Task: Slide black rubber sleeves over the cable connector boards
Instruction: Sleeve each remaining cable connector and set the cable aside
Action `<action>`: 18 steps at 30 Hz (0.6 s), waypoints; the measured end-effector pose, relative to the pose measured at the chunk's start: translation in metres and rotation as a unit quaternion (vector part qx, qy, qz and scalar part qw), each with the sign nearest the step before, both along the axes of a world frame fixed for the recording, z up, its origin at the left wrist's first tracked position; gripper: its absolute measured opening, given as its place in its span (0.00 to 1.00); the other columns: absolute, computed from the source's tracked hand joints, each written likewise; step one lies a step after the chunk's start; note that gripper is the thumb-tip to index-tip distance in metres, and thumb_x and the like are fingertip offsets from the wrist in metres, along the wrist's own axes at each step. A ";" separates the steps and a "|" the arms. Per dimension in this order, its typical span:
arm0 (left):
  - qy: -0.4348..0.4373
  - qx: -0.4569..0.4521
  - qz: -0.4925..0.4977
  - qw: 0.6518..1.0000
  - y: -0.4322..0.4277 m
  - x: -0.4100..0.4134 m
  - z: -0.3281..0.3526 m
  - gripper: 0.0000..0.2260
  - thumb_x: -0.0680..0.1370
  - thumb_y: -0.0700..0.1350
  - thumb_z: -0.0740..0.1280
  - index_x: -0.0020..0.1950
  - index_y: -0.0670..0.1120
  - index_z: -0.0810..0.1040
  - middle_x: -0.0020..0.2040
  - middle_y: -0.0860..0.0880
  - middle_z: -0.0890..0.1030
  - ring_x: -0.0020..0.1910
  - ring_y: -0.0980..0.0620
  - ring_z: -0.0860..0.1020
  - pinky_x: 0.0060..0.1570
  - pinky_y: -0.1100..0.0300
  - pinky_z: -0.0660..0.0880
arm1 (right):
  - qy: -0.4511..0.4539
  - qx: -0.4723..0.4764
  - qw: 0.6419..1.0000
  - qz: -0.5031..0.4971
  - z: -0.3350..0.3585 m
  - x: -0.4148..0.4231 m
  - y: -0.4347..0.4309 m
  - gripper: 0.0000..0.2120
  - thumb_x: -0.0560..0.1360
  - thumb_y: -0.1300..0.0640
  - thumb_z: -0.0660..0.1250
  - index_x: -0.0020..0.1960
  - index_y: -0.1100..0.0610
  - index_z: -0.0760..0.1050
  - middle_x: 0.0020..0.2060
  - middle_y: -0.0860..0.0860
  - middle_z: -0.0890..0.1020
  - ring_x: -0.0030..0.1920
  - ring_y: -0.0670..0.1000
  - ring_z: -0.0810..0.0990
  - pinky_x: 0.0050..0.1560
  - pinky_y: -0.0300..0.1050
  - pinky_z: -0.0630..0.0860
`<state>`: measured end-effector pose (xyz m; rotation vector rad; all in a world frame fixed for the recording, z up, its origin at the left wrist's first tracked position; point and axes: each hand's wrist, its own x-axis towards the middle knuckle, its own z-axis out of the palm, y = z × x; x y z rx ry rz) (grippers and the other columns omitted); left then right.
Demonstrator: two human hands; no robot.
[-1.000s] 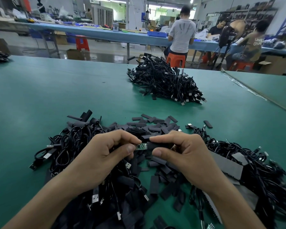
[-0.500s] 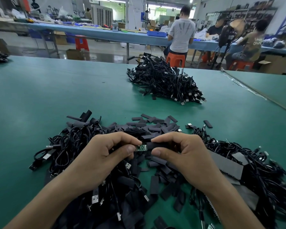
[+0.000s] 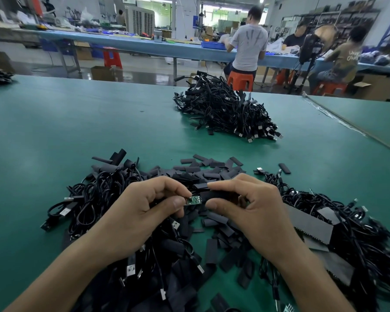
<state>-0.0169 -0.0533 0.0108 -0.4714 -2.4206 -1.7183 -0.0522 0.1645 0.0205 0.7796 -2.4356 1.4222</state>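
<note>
The left hand (image 3: pixel 131 212) is pinching one green connector board (image 3: pixel 194 200) between thumb and fingertips, above uncounted loose sleeves (image 3: pixel 212 170). One black sleeve (image 3: pixel 214 195), meeting the board's right end and perhaps overlapping it, is being gripped by the right hand (image 3: pixel 252 210).

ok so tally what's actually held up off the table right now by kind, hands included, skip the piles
hands: 2, the left hand and the right hand
green connector board: 1, pinched by the left hand
black sleeve: 1, pinched by the right hand, its mouth at the board's end
total: 4
</note>
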 end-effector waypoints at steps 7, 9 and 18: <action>0.003 0.014 -0.007 1.000 -0.002 0.000 0.000 0.05 0.77 0.51 0.67 0.49 0.58 0.82 0.40 0.49 0.85 0.40 0.57 0.82 0.44 0.69 0.76 | 0.008 -0.042 0.999 0.024 -0.001 -0.001 -0.001 0.10 0.66 0.49 0.75 0.47 0.48 0.84 0.41 0.42 0.83 0.43 0.44 0.81 0.42 0.32 0.72; 0.003 0.019 -0.009 1.000 -0.002 0.000 0.000 0.04 0.77 0.50 0.68 0.49 0.58 0.82 0.39 0.49 0.85 0.39 0.58 0.82 0.42 0.70 0.75 | -0.018 -0.069 0.997 0.042 -0.001 -0.002 0.000 0.09 0.65 0.51 0.76 0.45 0.50 0.85 0.40 0.43 0.83 0.41 0.44 0.81 0.42 0.31 0.72; 0.001 0.012 0.002 1.000 -0.002 0.000 0.000 0.04 0.78 0.50 0.68 0.48 0.59 0.82 0.40 0.49 0.85 0.41 0.57 0.82 0.45 0.68 0.76 | -0.074 -0.095 0.990 0.075 0.002 0.000 0.001 0.11 0.63 0.54 0.77 0.45 0.49 0.85 0.39 0.43 0.84 0.39 0.39 0.82 0.37 0.27 0.76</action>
